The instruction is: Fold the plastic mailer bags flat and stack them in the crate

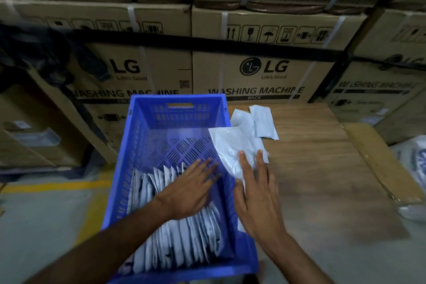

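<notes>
We note a brown wood-grain tabletop (322, 168) before stacked cardboard washing-machine cartons (265, 71). Left hand (191, 189), fingers straight, rests over folded white mailers (175, 237) in the blue slotted plastic crate (138, 145); right hand (255, 193), fingers straight, presses a white plastic mailer bag (230, 143).

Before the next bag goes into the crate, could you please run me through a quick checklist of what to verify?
1. Room in the crate: the far half of the floor is bare. Ok.
2. Stacked bags in order: they stand on edge in a row at the near end. Ok.
3. Left hand clear of the drop spot: it lies flat over the row, fingers straight. Not ok.
4. Right hand has the next bag: fingers lie on it; grip cannot tell.
5. Next bag folded flat: it drapes over the crate's right rim, creased. Cannot tell.
6. More bags waiting: two bags lie on the table. Ok.
</notes>
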A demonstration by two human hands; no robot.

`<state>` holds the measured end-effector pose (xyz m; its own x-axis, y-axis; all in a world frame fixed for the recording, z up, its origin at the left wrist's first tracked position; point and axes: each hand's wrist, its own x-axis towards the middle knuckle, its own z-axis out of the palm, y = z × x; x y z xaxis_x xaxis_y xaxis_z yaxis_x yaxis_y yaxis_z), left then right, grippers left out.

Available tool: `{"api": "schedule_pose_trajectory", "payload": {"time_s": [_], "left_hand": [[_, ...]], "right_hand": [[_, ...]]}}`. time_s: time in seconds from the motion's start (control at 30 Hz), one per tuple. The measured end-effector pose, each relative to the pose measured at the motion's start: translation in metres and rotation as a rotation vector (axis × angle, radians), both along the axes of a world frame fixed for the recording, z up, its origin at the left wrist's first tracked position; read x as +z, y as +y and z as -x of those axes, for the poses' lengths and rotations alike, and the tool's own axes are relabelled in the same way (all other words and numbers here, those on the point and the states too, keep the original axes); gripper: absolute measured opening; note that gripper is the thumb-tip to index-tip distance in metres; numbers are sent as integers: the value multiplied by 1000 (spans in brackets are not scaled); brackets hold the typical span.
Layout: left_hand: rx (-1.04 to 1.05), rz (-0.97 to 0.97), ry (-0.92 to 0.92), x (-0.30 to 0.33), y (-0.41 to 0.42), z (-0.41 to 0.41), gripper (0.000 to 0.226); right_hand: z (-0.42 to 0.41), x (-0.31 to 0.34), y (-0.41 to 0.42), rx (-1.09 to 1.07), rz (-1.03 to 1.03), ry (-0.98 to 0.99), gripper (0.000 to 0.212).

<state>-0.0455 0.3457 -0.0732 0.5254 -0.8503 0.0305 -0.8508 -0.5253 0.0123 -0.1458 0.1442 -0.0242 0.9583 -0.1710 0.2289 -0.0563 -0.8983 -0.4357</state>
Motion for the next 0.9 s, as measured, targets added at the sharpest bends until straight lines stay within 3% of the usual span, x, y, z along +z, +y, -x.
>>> {"api": "schedule_pose_trajectory", "payload": {"time_s": [0.1, 0.17, 0.23, 0.47, 0.6, 0.73, 0.83, 0.9], "left_hand": [[-141, -40, 113, -5, -7, -15, 64], [-210, -97, 91, -14, -7, -21, 52], [-219, -161, 71, -21, 2, -22, 45], [-201, -115, 57, -19, 35, -7, 40], [-171, -149, 31, -23, 47, -3, 54], [-170, -135, -14, -30, 55, 0, 59], [-165, -109, -33, -29, 59, 3, 56], [-118, -61, -22, -18, 62, 5, 51]], "right_hand": [[12, 6, 34, -35, -39, 47, 68], [17, 5, 50, -23, -76, 71, 68], [19, 2, 64, -7, -126, 95, 67], [10, -28, 90, -55, -100, 178, 67], [3, -47, 91, -123, -283, 320, 71], [-1, -61, 86, -112, -330, 456, 70], [-6, -64, 82, -133, -439, 652, 75], [-7, -61, 76, -199, -516, 696, 67]]}}
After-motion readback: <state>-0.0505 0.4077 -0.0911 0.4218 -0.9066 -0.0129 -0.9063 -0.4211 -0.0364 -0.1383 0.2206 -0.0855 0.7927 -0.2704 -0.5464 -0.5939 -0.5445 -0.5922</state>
